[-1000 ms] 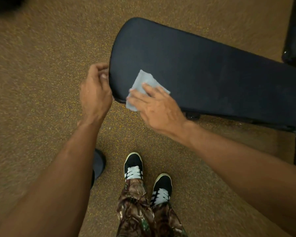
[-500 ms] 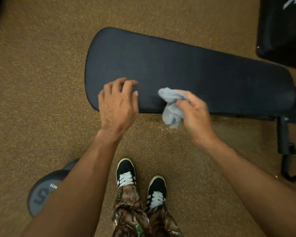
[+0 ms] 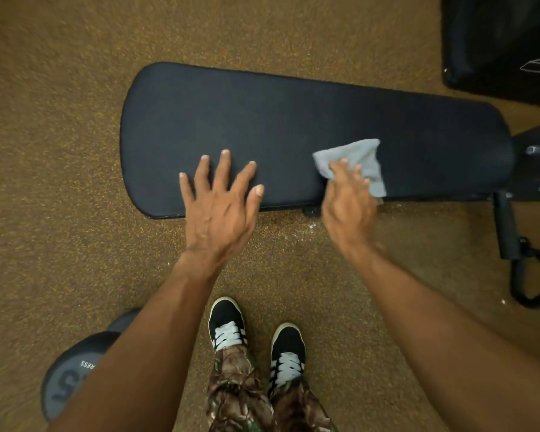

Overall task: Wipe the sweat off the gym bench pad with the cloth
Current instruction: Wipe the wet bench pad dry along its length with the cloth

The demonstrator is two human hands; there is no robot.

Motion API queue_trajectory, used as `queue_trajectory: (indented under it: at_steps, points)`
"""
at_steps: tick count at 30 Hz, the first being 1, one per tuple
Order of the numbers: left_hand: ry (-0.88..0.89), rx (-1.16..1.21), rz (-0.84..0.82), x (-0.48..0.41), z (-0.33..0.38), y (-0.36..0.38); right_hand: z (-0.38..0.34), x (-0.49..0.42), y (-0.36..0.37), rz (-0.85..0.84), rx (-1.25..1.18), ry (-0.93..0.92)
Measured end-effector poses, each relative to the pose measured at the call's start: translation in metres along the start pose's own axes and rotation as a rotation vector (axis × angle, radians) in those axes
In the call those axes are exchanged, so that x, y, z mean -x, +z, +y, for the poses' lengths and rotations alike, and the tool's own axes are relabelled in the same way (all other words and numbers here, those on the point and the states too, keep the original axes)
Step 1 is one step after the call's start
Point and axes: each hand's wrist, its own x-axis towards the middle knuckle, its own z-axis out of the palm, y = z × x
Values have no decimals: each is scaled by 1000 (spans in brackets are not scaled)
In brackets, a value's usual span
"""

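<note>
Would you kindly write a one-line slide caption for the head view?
Right hand presses a grey cloth onto the black padded gym bench while the left hand rests flat on it.

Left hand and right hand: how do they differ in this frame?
The left hand lies bare on the bench pad, fingers spread; the right hand presses the grey cloth onto it. The left hand sits nearer the pad's free end, the right hand nearer its metal support. Both reach over the pad's near edge, palms down.

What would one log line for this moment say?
step: wiping | right hand: presses cloth on bench pad | left hand: flat on bench pad, fingers spread
</note>
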Motion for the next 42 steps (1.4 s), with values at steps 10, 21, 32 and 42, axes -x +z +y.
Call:
queue_trajectory:
  at_steps: [10, 21, 32, 42]
  points:
    - [-11, -21, -205, -9, 31, 3, 49, 5, -23, -218, 239, -378]
    - [43, 169, -23, -7, 67, 3, 43, 10, -16, 121, -4, -201]
    - [161, 153, -174, -28, 104, 1, 74, 1, -84, 57, -779, 207]
    - [274, -89, -387, -61, 194, 26, 131, -47, -103, 112, -886, 440]
